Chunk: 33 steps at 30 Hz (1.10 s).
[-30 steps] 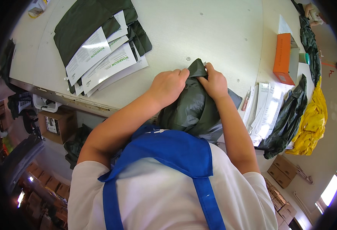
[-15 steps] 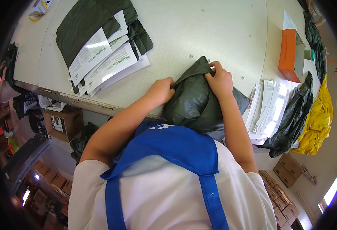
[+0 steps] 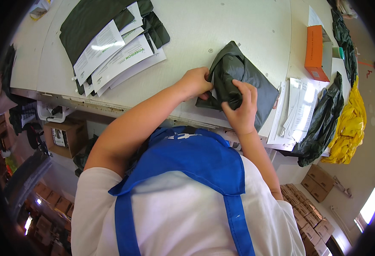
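A dark green plastic bag [image 3: 259, 84] lies skewed on the pale table close to its front edge, its flat part spread to the right. My left hand [image 3: 196, 83] is closed on the bag's left edge, with its fingertips tucked behind the film. Across the middle, the bag has a bunched, rolled fold, which my right hand [image 3: 243, 113] pinches between thumb and bent fingers. What the bag holds, if anything, is hidden.
Dark bags with white printed sheets [image 3: 127, 55] lie at the far left. To the right are paper sheets [image 3: 298, 109], an orange box [image 3: 315, 53], a crumpled dark bag [image 3: 324, 123] and yellow plastic [image 3: 349, 132]. Cardboard boxes [image 3: 70, 138] stand below the table.
The bag has moved from against my apron onto the table, flatter and turned. My left hand went up and right with it; my right hand shifted down, from the top corner to the middle fold.
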Available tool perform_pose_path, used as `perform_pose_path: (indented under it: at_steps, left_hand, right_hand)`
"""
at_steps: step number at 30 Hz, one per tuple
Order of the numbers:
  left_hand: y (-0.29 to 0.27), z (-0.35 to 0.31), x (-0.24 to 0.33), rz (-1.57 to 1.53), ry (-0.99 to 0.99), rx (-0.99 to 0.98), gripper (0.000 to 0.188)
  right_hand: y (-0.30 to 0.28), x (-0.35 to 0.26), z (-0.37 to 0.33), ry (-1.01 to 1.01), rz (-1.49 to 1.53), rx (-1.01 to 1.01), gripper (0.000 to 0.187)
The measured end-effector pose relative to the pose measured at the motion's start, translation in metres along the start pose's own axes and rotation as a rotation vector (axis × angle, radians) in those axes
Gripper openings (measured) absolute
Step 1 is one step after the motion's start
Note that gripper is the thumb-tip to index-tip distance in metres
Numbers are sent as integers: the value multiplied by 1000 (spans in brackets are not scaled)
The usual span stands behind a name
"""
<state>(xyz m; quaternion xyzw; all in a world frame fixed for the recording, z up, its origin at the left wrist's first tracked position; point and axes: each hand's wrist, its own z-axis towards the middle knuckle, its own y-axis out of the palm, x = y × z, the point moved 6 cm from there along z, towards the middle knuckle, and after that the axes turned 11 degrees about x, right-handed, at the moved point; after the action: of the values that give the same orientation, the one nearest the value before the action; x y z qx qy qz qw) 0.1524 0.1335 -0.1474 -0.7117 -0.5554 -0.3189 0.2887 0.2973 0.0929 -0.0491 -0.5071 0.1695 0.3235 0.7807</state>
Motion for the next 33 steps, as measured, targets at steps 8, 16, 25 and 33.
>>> perform_pose_path:
  at_steps: [8,16,25,33]
  left_hand:
    - [4,-15,-12,-186,-63,-101,13]
    - [-11,-38,-5,-51,92,55,11]
    - [-27,-44,-14,-157,87,127,13]
    - [-27,-48,-15,18,142,125,14]
  right_hand:
    - [11,4,-1,-78,-14,-17,46]
    - [51,-3,-9,-231,-192,-454,50]
    - [65,33,0,329,390,-797,42]
    - [101,-15,-18,-225,-337,-644,34]
